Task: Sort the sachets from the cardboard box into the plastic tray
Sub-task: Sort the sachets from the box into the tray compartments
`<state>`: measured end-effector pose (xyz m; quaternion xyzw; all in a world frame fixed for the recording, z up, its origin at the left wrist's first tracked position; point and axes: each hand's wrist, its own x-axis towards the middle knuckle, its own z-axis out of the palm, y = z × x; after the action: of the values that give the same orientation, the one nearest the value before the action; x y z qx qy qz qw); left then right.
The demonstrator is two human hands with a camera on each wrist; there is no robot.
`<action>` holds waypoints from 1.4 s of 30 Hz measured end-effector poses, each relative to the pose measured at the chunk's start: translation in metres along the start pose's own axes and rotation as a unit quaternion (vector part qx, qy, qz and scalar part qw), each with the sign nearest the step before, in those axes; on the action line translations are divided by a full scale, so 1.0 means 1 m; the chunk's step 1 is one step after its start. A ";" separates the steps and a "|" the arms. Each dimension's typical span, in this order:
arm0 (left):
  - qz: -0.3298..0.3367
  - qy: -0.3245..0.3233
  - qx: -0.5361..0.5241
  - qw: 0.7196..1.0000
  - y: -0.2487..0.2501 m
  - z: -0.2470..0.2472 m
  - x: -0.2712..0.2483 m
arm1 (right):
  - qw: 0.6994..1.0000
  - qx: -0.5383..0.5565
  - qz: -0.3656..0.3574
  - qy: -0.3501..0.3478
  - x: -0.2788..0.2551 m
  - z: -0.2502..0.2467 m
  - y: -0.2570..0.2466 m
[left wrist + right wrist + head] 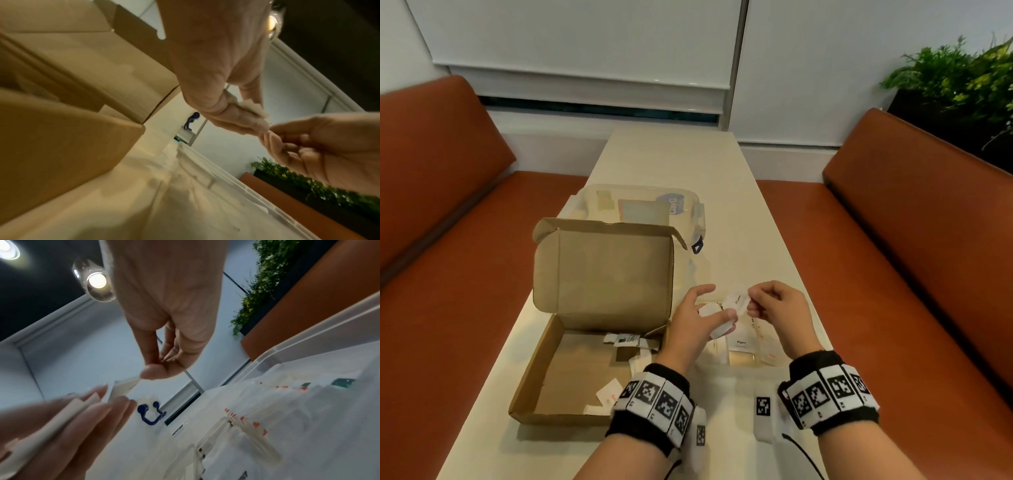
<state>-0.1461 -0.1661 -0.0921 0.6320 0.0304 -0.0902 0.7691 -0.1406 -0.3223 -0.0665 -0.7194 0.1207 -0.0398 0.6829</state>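
The open cardboard box (599,342) sits at the left with several white sachets (630,341) on its floor. To its right lies the clear plastic tray (740,359), divided into compartments that hold sachets (255,425) with red marks. Above the tray, my left hand (710,310) grips a small bundle of white sachets (719,329). My right hand (755,301) pinches one white sachet (736,301) printed "Pepper" at its edge, next to the left hand's bundle. In the right wrist view thumb and finger of the right hand (162,368) hold that sachet (127,384).
A clear lidded container (640,209) with a blue clip stands behind the box on the long cream table (674,161). Orange benches (914,274) run along both sides. A planter (959,85) is at the far right.
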 end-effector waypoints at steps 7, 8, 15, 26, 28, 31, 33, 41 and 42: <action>0.029 0.059 0.015 0.998 0.004 0.005 0.006 | 0.998 0.048 0.028 0.001 -0.001 -0.007 0.006; 0.028 0.060 0.008 0.998 0.004 0.007 0.006 | 0.999 0.044 0.026 0.001 -0.001 -0.009 0.008; -0.013 0.038 -0.010 0.999 0.002 0.016 0.007 | 0.999 0.029 0.017 -0.002 -0.002 -0.015 0.017; 0.010 -0.034 0.148 0.988 0.007 0.019 0.010 | 0.976 -0.191 -0.036 -0.098 0.007 -0.028 0.008; 0.009 -0.030 0.162 0.986 0.005 0.020 0.010 | 0.972 -0.207 -0.031 -0.105 0.007 -0.030 0.009; -0.009 -0.001 0.146 0.989 0.001 0.025 0.009 | 0.963 -0.257 -0.027 -0.076 0.009 -0.036 0.012; -0.038 0.024 0.092 0.995 0.000 0.026 0.010 | 0.950 -0.308 -0.024 -0.045 0.010 -0.044 0.016; -0.091 0.038 -0.050 0.994 0.004 0.028 0.008 | 0.966 -0.258 0.019 0.015 0.000 -0.064 0.041; -0.089 0.040 -0.053 0.994 0.004 0.028 0.008 | 0.971 -0.238 0.017 0.017 -0.001 -0.063 0.040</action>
<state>-0.1398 -0.1935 -0.0842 0.5882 0.1214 -0.1312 0.7887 -0.1604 -0.3853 -0.1023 -0.8584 0.1504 -0.0103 0.4904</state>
